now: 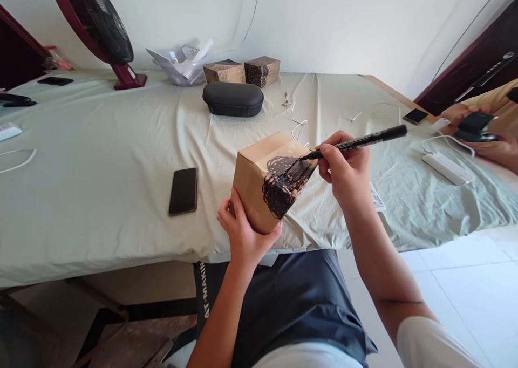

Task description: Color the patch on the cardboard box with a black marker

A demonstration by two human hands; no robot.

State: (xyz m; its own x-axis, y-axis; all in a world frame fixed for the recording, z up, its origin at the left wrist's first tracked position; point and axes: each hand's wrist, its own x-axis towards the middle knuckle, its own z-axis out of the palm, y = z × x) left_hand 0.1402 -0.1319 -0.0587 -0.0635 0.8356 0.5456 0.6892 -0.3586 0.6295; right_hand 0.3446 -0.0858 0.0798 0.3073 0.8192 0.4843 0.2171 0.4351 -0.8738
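A small brown cardboard box is tilted near the front edge of the table, with dense black scribbles over one side and corner. My left hand grips its lower end, thumb and fingers on either side. In my right hand is a black marker pen, its tip touching the scribbled face near the upper right. Left of the box a dark smartphone lies flat on the cloth. A white card or label shows partly behind my right wrist.
Farther back sit a black zip case, two scribbled boxes, a plastic bag and a fan. At right are a white power strip, cables, another phone and another person's hands holding a dark object.
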